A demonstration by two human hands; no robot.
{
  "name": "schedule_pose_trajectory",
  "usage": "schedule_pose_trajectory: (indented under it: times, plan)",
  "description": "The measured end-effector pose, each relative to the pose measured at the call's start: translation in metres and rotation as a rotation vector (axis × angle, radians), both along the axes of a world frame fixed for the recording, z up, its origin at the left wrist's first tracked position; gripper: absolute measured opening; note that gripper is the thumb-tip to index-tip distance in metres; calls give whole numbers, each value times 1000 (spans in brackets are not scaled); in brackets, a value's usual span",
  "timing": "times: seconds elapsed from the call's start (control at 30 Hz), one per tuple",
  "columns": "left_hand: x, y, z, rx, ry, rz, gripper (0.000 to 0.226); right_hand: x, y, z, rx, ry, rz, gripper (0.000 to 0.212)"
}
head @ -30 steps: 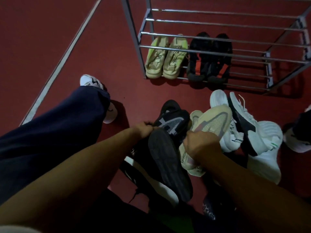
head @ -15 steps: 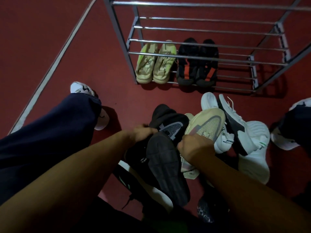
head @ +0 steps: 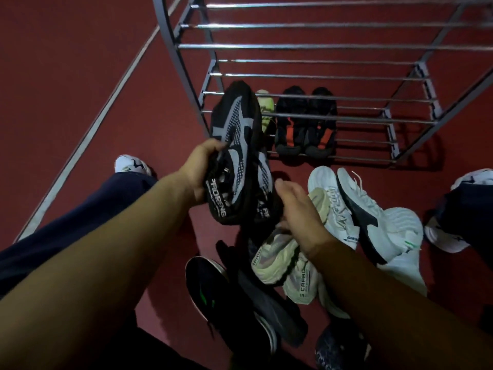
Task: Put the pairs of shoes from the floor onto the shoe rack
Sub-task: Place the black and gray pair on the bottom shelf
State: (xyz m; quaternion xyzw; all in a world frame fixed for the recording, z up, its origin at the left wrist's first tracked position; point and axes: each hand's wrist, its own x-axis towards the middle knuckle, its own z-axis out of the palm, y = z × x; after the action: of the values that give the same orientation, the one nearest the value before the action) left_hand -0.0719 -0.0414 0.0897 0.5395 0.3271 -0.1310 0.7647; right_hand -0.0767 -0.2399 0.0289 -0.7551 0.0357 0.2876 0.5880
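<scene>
From my remote seat, I see the left hand [head: 198,174] stretched forward at the end of a long bare forearm, its grip closed round the heel end of a pair of black and grey knit shoes [head: 237,156], thumb over the near edge. The pair hangs raised off the floor, toes pointing away toward the shoe rack [head: 320,46], heels nearest the palm; the second shoe of the pair sits just behind the first on its right. The right hand [head: 298,206] reaches in from the other side, fingers straight and loosely spread, grip wide, the fingertips at the right heel of the lifted pair; I cannot tell whether they touch it.

On the rack's lowest rail stand a pair of black shoes with orange trim [head: 305,124] and, mostly hidden behind the lifted pair, a pale green shoe [head: 266,102]. The upper rails carry nothing I can make out.

On the red floor [head: 80,76] below the hands lie a cream pair [head: 282,265], a white pair with dark soles [head: 373,217] to the right, and a dark shoe with a green mark [head: 210,289] nearest me. The person's own white trainers [head: 130,164] show at the far left and right beneath navy trouser legs [head: 66,236].
</scene>
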Motion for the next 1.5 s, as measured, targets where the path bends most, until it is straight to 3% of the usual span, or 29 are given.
schedule_pose_trajectory:
  times: [0.13, 0.23, 0.3, 0.37, 0.5, 0.6, 0.7, 0.83, 0.93, 1.03, 1.13, 1.27, 1.37, 1.5]
  plan:
    - [-10, -27, -25, -89, 89, -129, 44, 2, -32, -22, 84, 159, -61, 68]
    - [-27, -52, -51, -115, 260, -295, 50, -2, -47, -39, -66, 93, -79, 40]
    - [-36, -69, -68, -85, 364, -357, 46, -3, -54, -45, -267, 29, -163, 38]
    - [-40, -79, -83, -65, 387, -261, 43, -4, -55, -43, -419, 10, -253, 35]
    - [-33, -79, -87, 40, 319, 23, 51, -8, -46, -36, -432, -72, -396, 36]
    - [-29, -68, -84, 113, 291, 87, 52, -1, -56, -37, -339, -115, -452, 40]
    - [-40, -62, -82, 192, 315, 40, 34, 7, -75, -47, -306, -100, -427, 38]
    - [-61, -70, -92, 110, 344, -64, 36, 6, -81, -61, -317, -21, -440, 36]
    - [-60, -80, -97, 105, 281, -114, 35, 4, -78, -60, -202, 115, -462, 33]
    - [-54, -83, -91, 204, 155, -154, 37, 2, -77, -55, -203, 204, -336, 48]
    - [-42, -80, -86, 293, 91, -187, 31, 5, -78, -53, -82, 270, -342, 46]
    - [-23, -77, -82, 200, 37, -154, 42, 20, -83, -29, 252, 405, -468, 30]
    - [-5, -84, -77, 62, -17, -147, 35, 44, -99, -9, 271, 328, -480, 19]
    - [25, -106, -65, -8, -45, -227, 30, 83, -125, 2, 189, 279, -502, 34]
